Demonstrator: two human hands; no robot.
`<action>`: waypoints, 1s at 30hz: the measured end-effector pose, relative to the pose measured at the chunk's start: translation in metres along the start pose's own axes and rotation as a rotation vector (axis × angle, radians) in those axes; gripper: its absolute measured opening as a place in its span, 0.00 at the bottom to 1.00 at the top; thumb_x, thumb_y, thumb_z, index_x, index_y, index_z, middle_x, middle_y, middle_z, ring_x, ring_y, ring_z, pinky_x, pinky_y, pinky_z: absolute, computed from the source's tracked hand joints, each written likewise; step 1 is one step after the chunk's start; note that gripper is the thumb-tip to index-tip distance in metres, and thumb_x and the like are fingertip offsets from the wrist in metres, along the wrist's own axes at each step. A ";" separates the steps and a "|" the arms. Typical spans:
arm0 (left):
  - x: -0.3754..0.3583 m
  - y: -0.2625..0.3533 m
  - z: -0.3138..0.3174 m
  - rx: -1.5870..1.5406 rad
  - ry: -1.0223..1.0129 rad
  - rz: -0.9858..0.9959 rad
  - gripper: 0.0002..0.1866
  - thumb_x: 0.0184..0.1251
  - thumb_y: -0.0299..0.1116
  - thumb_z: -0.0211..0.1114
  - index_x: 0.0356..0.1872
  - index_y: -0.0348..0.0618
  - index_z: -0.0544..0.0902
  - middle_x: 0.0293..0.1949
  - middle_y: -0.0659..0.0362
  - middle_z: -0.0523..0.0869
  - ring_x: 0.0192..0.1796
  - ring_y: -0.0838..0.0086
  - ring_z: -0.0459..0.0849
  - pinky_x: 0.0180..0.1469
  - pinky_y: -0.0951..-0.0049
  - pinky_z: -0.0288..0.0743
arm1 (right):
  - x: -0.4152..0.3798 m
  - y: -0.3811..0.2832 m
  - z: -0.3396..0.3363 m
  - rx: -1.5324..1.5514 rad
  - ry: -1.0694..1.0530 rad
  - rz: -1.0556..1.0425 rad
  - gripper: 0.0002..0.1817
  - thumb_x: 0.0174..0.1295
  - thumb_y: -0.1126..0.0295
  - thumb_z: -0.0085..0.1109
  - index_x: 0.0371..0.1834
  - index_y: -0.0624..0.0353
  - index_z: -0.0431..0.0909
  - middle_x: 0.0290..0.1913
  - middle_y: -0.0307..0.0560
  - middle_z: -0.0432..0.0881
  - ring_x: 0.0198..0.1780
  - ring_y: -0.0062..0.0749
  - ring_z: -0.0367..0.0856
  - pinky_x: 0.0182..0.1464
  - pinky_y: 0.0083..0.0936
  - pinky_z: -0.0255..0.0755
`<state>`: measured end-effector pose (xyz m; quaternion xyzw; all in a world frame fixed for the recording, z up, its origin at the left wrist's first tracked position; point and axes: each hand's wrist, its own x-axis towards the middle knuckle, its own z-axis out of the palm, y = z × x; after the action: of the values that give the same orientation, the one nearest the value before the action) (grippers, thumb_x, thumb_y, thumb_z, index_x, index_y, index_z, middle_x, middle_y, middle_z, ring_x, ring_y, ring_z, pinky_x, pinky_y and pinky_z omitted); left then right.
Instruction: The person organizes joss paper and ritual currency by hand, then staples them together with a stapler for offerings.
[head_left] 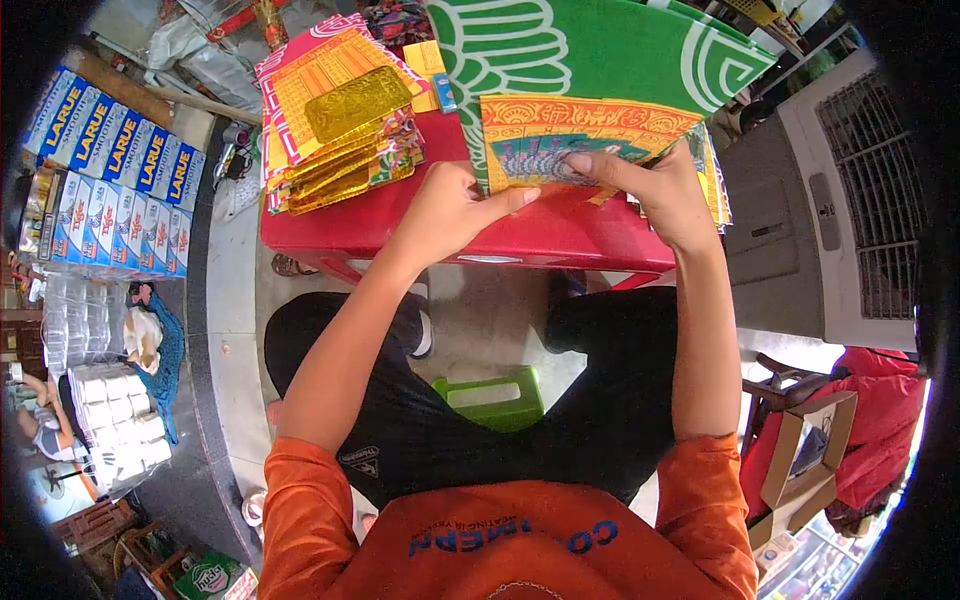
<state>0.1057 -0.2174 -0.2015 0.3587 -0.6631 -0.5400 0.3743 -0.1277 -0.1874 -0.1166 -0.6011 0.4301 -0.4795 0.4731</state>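
My left hand [450, 212] pinches the lower left edge of the green patterned paper [610, 60] and my right hand [655, 190] grips its lower right side, thumb on the orange printed sheet [590, 125] lying against it, above the red table [340, 222]; most fingers are hidden behind, and the green paper's top is cut off. A stack of paper bundles [335, 110] with a gold sheet on top sits left on the table, another stack [712, 185] at right mostly covered, its print unreadable.
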 end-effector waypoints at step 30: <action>-0.038 0.058 0.010 -0.618 0.469 -0.099 0.20 0.70 0.27 0.70 0.61 0.35 0.78 0.55 0.57 0.85 0.53 0.74 0.87 0.53 0.71 0.85 | 0.060 0.030 -0.024 -1.440 0.370 -0.329 0.24 0.62 0.46 0.67 0.38 0.59 0.90 0.43 0.52 0.86 0.47 0.46 0.83 0.52 0.40 0.72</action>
<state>0.1105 -0.1699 -0.1495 0.3741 -0.3475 -0.6352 0.5795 -0.1426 -0.2550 -0.1341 -0.7275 0.6140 -0.2378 -0.1930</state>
